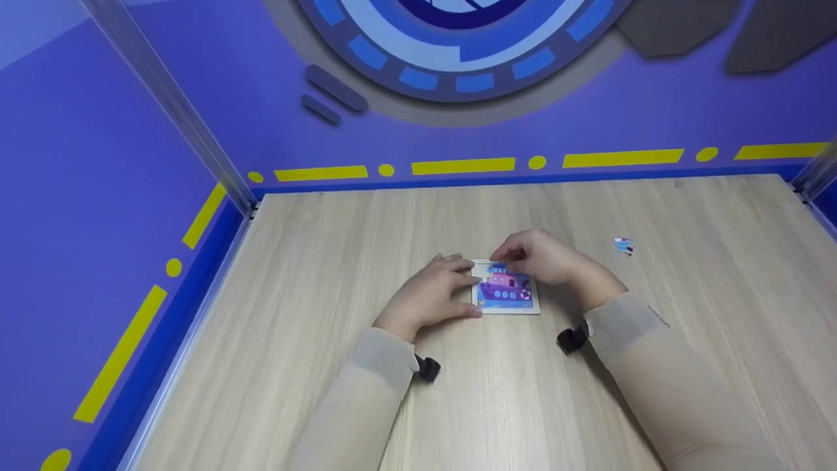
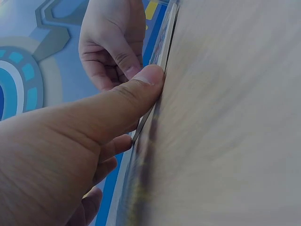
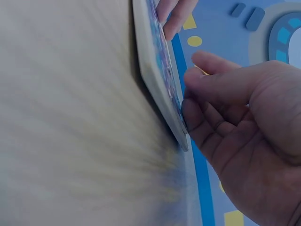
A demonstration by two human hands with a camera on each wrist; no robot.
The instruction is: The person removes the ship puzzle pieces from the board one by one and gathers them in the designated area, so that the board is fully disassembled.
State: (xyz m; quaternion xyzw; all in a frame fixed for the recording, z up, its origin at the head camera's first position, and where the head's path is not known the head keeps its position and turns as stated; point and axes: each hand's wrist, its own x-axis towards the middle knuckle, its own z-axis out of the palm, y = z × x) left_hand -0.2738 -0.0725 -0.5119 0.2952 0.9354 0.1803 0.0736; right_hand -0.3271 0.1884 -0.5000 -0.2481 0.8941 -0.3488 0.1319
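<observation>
A small square puzzle board [image 1: 507, 291] with a purple ship picture lies flat on the wooden table [image 1: 327, 261]. My left hand [image 1: 433, 293] rests on the table against the board's left edge. Its thumb [image 2: 136, 89] presses straight along that edge and its fingers reach the far left corner. My right hand [image 1: 539, 256] hovers over the board's far right part, with bent fingertips [image 3: 190, 110] touching the picture face near the edge. I see no piece between its fingers. The board [image 3: 160, 70] shows edge-on in both wrist views.
One loose puzzle piece [image 1: 624, 245] lies on the table to the right of my right hand. Purple walls with yellow stripes [image 1: 458, 165] close the table at the back and left. Bare wood spreads in front and to both sides.
</observation>
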